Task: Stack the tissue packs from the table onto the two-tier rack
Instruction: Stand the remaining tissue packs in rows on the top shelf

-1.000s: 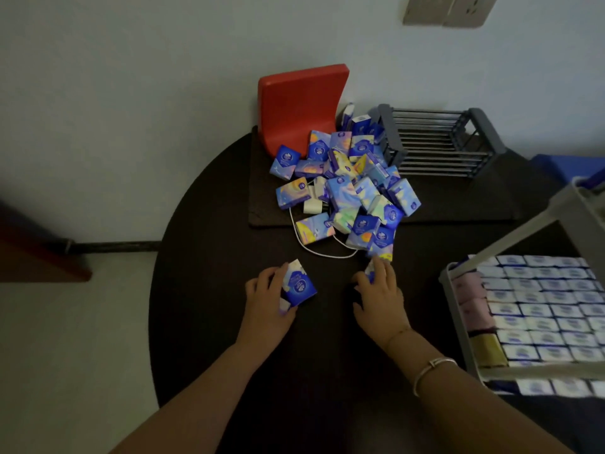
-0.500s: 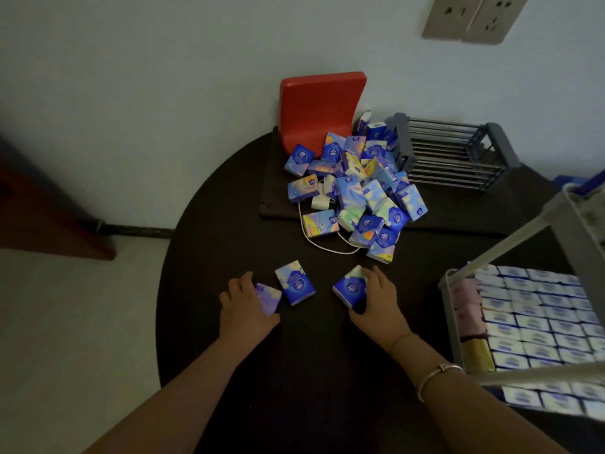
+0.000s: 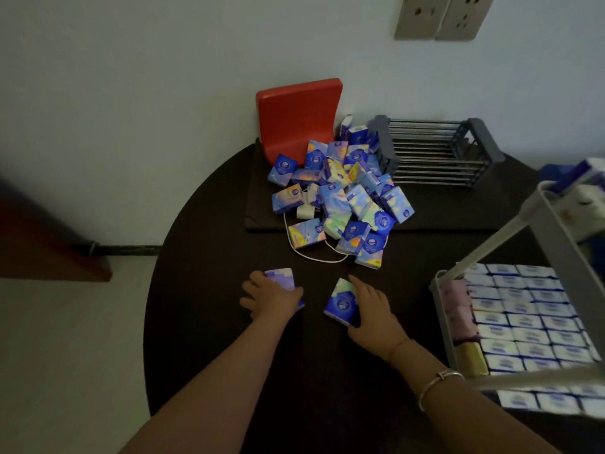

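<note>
Head view. A dark round table [image 3: 203, 322] fills the middle of the frame, set against a pale wall [image 3: 131, 93].

Left hand [image 3: 271, 298] lies palm-down on a purple-and-white tissue pack [image 3: 281, 277] at the near-centre of the table. Fingers are curled over the pack's left side and the thumb lies along its right edge, so the hand grips it; the pack's far edge shows beyond the knuckles.

Right hand [image 3: 373, 311] sits just right of the left hand, on a blue tissue pack [image 3: 342, 301]. The forefinger runs along the pack's far-right edge and the thumb hooks its near edge, a pinch across the pack. The pack is tilted, its left side lower. A thin bracelet [image 3: 438, 381] circles the right wrist.

The two held packs are apart, with bare table between them.

Farther back, a loose pile of tissue packs [image 3: 340, 204] lies partly on a dark mat [image 3: 262, 204], with a white cable [image 3: 314, 257] looping out on the near side. A red stand [image 3: 298, 116] stands upright behind the pile; a grey wire rack [image 3: 432, 152] lies to its right.

At the near right, the two-tier rack [image 3: 556, 224] holds rows of packs [image 3: 530, 319] on its lower tier. Two wall sockets [image 3: 442, 14] sit above.
</note>
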